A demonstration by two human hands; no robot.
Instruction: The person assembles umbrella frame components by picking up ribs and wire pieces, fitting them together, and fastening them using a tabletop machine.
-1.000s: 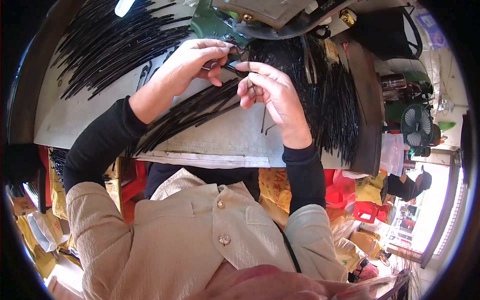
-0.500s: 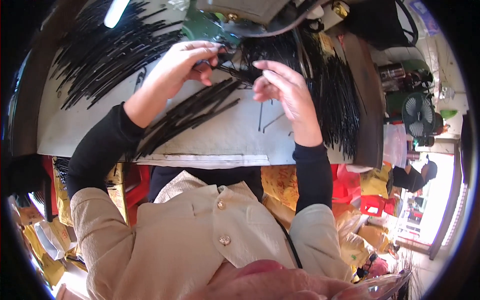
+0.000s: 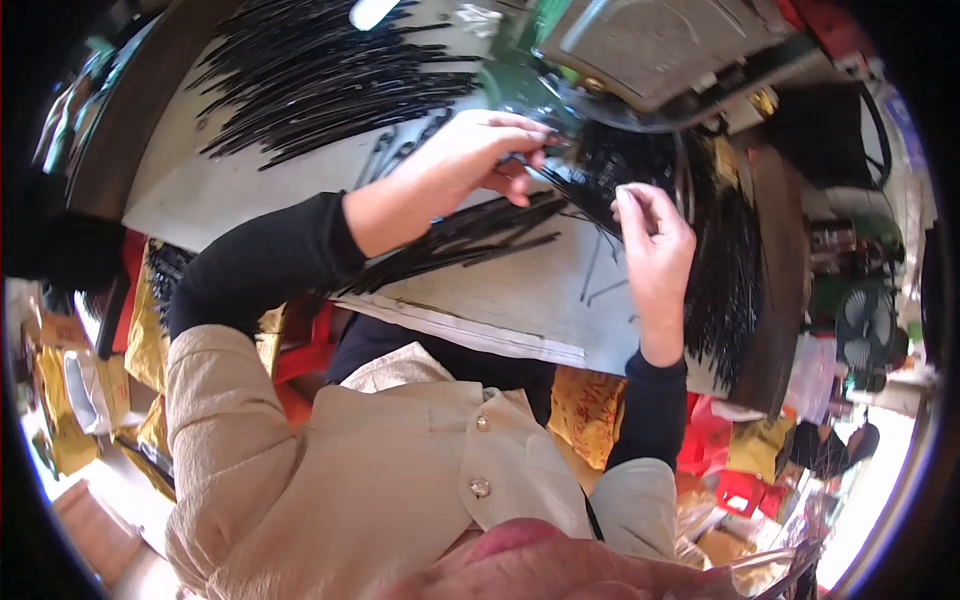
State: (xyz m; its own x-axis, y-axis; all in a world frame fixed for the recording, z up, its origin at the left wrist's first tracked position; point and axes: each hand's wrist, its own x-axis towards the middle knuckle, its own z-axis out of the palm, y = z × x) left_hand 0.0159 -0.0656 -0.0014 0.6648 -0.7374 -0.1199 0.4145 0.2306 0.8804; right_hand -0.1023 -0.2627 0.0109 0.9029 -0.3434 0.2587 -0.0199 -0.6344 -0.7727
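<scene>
My left hand (image 3: 480, 155) is closed, its thumb and fingers round a dark, slim thing whose kind I cannot make out. Thin black rods (image 3: 570, 187) stretch from its fingertips toward my right side. My right hand (image 3: 655, 245) has thumb and fingertips pressed together; whatever they pinch is too small or hidden to name. Below my left wrist lies a loose bundle of black rods (image 3: 480, 232) on the pale tabletop (image 3: 500, 310). A dense tangle of dark strands (image 3: 625, 165) sits just beyond both hands.
A big heap of black rods (image 3: 320, 75) covers the far left of the table. Another heap (image 3: 725, 290) runs along the right edge. A grey machine or lamp housing (image 3: 660, 50) overhangs the back, beside a green base (image 3: 510, 90). A fan (image 3: 867, 325) stands off to the right.
My view has turned, so the table appears shifted right and tilted. My right hand's fingers, loosely apart before, have come together in a pinch. My left hand keeps its grip.
</scene>
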